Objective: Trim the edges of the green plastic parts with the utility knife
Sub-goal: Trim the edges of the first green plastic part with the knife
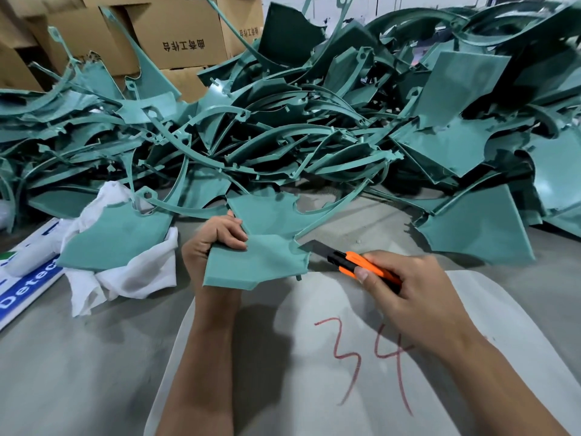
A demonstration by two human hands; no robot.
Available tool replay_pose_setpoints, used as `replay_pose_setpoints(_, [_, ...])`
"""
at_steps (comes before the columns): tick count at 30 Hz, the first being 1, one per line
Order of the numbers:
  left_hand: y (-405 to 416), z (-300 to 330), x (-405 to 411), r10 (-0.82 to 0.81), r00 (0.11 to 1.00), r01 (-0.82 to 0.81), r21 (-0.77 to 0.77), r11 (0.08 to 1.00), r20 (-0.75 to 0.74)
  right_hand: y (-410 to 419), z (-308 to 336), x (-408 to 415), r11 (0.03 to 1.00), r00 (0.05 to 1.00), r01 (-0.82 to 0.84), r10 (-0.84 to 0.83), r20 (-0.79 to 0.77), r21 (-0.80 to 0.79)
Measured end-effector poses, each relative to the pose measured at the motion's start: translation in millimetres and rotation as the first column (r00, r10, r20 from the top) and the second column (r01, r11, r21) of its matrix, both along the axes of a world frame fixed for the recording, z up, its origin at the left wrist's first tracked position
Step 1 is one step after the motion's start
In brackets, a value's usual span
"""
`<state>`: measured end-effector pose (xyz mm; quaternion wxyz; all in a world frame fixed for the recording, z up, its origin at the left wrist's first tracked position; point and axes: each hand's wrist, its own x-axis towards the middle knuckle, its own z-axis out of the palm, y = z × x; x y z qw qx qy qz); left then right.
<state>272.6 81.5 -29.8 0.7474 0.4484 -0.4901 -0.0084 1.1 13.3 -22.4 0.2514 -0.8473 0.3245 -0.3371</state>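
My left hand (217, 243) grips the left edge of a flat green plastic part (261, 259), holding it just above the table in the middle of the view. A thin curved arm of the part runs up to the right. My right hand (408, 291) holds an orange and black utility knife (355, 265) with its blade out. The blade tip sits at the part's right edge. A large heap of the same green plastic parts (314, 127) covers the back of the table.
A white cloth (125, 275) with another green part on it lies to the left. A white sheet marked "34" (361, 357) lies under my hands. Cardboard boxes (176, 36) stand behind the heap. A blue and white box (25, 284) sits at the far left.
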Motion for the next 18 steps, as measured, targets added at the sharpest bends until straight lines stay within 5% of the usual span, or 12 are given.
replay_pose_setpoints(5, [-0.4, -0.5, 0.5, -0.013, 1.0, 0.013, -0.007, 1.0, -0.013, 7.3, 3.5, 3.2, 0.997, 0.995, -0.075, 0.076, 0.07, -0.017])
replay_pose_setpoints(11, [0.0, -0.2, -1.4, -0.025, 0.999, 0.025, -0.01, 1.0, -0.022, 2.9, 1.4, 3.7, 0.992, 0.995, 0.104, -0.104, 0.008, -0.076])
replay_pose_setpoints(18, [1.4, 2.5, -5.0, -0.027, 0.998, 0.028, 0.021, 0.999, -0.049, 2.0, 0.9, 3.0, 0.995, 0.994, 0.087, -0.084, 0.067, -0.042])
